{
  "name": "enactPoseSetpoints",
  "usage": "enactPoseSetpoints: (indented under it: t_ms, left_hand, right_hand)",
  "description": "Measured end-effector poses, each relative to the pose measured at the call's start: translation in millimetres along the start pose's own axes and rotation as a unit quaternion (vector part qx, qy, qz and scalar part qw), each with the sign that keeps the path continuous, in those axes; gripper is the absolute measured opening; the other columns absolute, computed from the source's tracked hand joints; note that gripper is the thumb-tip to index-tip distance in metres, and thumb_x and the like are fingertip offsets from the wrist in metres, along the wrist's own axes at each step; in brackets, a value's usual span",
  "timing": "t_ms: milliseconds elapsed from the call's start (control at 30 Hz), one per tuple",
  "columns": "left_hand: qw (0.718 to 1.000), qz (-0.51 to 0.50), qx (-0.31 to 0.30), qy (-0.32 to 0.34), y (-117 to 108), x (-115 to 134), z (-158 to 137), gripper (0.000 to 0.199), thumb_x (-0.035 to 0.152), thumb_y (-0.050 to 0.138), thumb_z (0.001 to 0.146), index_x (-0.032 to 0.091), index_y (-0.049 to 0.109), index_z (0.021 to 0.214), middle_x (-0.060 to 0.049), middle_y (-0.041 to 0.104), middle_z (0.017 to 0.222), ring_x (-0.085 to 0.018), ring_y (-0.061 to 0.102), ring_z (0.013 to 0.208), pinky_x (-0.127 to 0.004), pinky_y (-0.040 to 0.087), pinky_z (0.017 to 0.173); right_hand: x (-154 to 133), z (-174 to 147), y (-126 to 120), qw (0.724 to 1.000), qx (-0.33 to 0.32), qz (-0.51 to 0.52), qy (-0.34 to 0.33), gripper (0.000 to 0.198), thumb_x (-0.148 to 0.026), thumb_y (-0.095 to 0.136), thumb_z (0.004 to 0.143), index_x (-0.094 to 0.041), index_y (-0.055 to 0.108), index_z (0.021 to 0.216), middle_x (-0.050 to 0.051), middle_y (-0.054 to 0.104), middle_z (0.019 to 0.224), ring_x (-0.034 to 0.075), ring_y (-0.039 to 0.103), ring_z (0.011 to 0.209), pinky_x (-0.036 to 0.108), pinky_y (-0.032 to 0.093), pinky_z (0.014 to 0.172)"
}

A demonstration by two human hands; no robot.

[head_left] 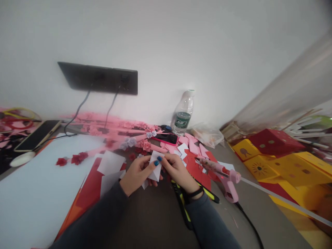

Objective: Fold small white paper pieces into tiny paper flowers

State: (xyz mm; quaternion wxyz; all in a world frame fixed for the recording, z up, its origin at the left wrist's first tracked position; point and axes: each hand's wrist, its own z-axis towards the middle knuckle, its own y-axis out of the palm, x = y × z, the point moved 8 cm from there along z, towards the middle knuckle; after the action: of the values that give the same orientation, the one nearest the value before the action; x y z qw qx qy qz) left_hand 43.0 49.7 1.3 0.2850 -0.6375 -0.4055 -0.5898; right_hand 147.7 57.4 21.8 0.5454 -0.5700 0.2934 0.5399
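Note:
A small folded piece of white paper point(155, 173) is pinched between my two hands above the grey table. My left hand point(137, 173) grips its left side, the thumb lying across the front. From the right, my right hand point(177, 171) presses its thumb near the top of the paper; some of its fingers are hidden behind. White paper squares point(111, 163) lie to the left of my left hand. Under my right wrist is a pair of black and yellow scissors point(181, 204), partly covered by the sleeve.
A pink glue gun point(223, 174) with a long glue stick rests at right, its cord trailing forward. Behind stand a water bottle point(183, 114) and a phone point(166, 138). Pink paper flowers point(95, 128) line the wall. Yellow and red boxes point(285, 166) sit far right; large white sheets point(38, 183) left.

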Motion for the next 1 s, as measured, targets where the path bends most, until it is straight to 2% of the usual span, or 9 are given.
enactPoseSetpoints:
  t_ms: [200,367,700,867,1000]
  left_hand:
    - [1.000,0.000,-0.028,-0.006,8.4,0.6,-1.5,0.052,0.064,0.058,0.082,0.013,0.060,0.093,-0.005,0.069,0.059,-0.013,0.060,0.041,-0.019,0.042,0.039]
    - [1.000,0.022,-0.009,-0.003,5.7,-0.9,-0.8,0.050,0.065,0.057,0.082,0.015,0.057,0.087,0.002,0.060,0.050,-0.009,0.051,0.034,-0.018,0.037,0.036]
    - [0.996,0.080,0.004,0.032,3.5,0.1,0.0,0.041,0.054,0.051,0.090,0.014,0.057,0.087,0.005,0.055,0.045,-0.006,0.042,0.031,-0.016,0.029,0.033]
    - [0.999,0.045,-0.002,0.021,3.7,1.0,0.2,0.039,0.053,0.057,0.088,0.013,0.057,0.090,0.004,0.059,0.045,-0.007,0.045,0.030,-0.016,0.031,0.033]
    - [0.999,-0.023,-0.020,-0.011,7.1,-0.7,-0.3,0.046,0.054,0.068,0.080,0.012,0.057,0.095,-0.004,0.071,0.058,-0.012,0.061,0.040,-0.018,0.044,0.040]
  right_hand:
    - [-2.0,0.1,-4.2,1.000,0.026,-0.010,-0.008,0.059,-0.070,0.040,0.091,-0.020,0.045,0.060,-0.003,0.042,0.053,0.010,0.037,0.049,0.024,0.032,0.046]
    - [-2.8,0.4,-1.4,1.000,0.014,-0.006,-0.004,0.058,-0.071,0.039,0.091,-0.020,0.046,0.063,-0.003,0.042,0.054,0.010,0.037,0.050,0.024,0.031,0.047]
    - [-1.9,0.1,-1.0,1.000,0.015,0.001,-0.006,0.058,-0.069,0.039,0.092,-0.020,0.044,0.062,-0.003,0.042,0.054,0.011,0.037,0.050,0.024,0.032,0.048]
    - [0.3,-0.3,-3.9,1.000,0.031,0.000,0.003,0.059,-0.070,0.040,0.091,-0.020,0.045,0.060,-0.003,0.043,0.053,0.011,0.037,0.049,0.024,0.032,0.048]
    - [3.8,0.3,-7.6,0.999,0.046,0.013,0.007,0.059,-0.070,0.043,0.090,-0.020,0.046,0.059,-0.003,0.043,0.052,0.010,0.038,0.048,0.024,0.032,0.048]
